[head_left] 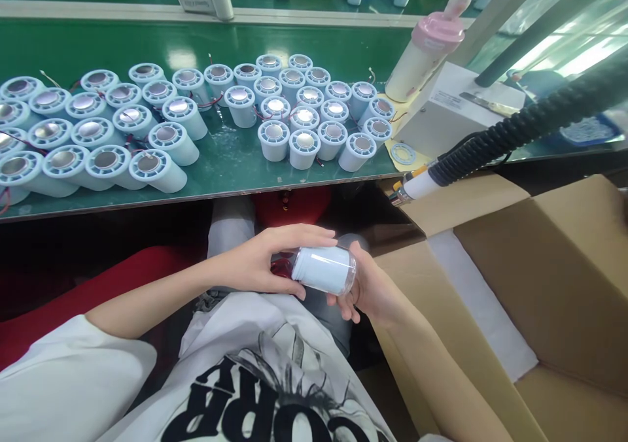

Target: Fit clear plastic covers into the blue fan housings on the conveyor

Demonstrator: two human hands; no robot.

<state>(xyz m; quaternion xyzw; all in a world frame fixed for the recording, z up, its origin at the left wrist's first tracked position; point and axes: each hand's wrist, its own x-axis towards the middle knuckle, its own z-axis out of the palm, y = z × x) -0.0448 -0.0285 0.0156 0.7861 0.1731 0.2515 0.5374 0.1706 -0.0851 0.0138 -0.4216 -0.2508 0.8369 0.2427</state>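
Observation:
A light blue cylindrical housing [321, 269] lies on its side between my two hands, above my lap, with a clear plastic cover around it. My left hand [267, 255] is closed about its left end, fingers along the top and thumb below. Something dark red and glossy shows inside that grip; I cannot make out what it is. My right hand [370, 285] grips the rounded, clear end of the cover from the right. Several similar light blue housings [304, 141], with silvery round centres and thin red and black wires, stand on the green bench [226, 161] ahead.
At the bench's right stand a pink-lidded bottle [426, 50] and a white box-shaped base [441, 112]. A black corrugated hose [515, 128] slants over that side. An open cardboard box [471, 213] stands at my right. Beyond a pale rail [112, 10] lie more parts and another person's hand.

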